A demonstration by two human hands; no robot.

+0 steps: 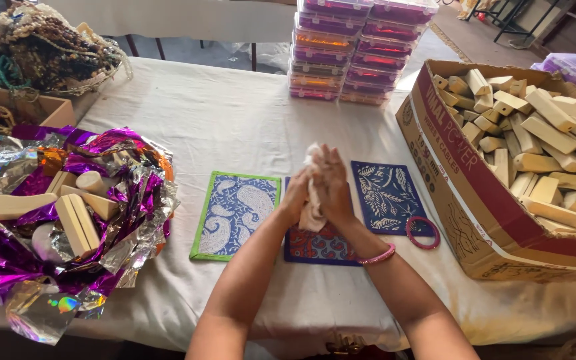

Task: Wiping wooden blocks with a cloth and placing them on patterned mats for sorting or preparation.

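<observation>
My left hand (296,197) and my right hand (333,187) are pressed together over the middle of the table, both closed around a crumpled pale cloth (313,212) that sticks out above and below the palms. A pink bangle (377,256) circles my right wrist. Under the hands lies a dark blue and red printed mat (319,247). To its left is a green-edged blue paisley mat (235,213). On the right sits a dark blue leaf-patterned mat (385,195) with a loose pink bangle (423,233) resting on its lower corner.
A large cardboard box (461,200) full of pale wooden blocks stands at the right. Crinkled purple and silver foil (111,220) with wooden pieces covers the left side. Stacked clear plastic cases (355,53) stand at the back. A heap of beaded strings (41,47) fills the far left corner.
</observation>
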